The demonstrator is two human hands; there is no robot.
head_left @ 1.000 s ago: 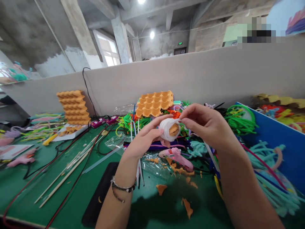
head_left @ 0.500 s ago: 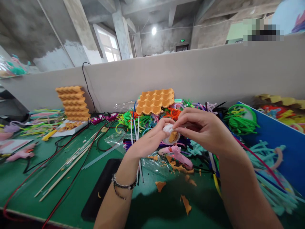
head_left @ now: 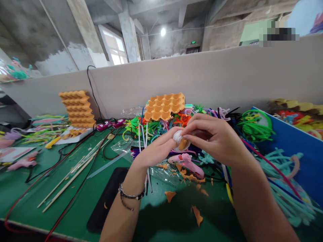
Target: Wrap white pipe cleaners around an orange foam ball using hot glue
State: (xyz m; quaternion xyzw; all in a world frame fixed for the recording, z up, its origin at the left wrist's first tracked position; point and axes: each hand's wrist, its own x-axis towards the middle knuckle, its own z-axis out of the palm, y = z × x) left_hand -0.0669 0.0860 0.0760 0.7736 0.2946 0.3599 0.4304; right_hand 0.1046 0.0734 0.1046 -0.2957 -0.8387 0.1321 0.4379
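Both my hands meet above the middle of the green table (head_left: 75,205). My left hand (head_left: 157,149) cups a small white fuzzy ball with an orange centre (head_left: 180,143) from below. My right hand (head_left: 212,137) pinches the same ball from the right and covers its top. Just beneath them lies a pink glue gun (head_left: 188,163) on clear plastic among orange scraps (head_left: 170,195).
An orange egg tray (head_left: 165,107) rests on a heap of coloured pipe cleaners (head_left: 252,126). A stack of orange trays (head_left: 77,109) stands at back left. Wooden sticks (head_left: 68,181), red cables, a black mat (head_left: 106,201) and a blue bin (head_left: 300,148) surround the hands.
My hands have lowered slightly and closed in on the white ball, so the right fingers now hide most of it; a second ago it was held up in plain sight.
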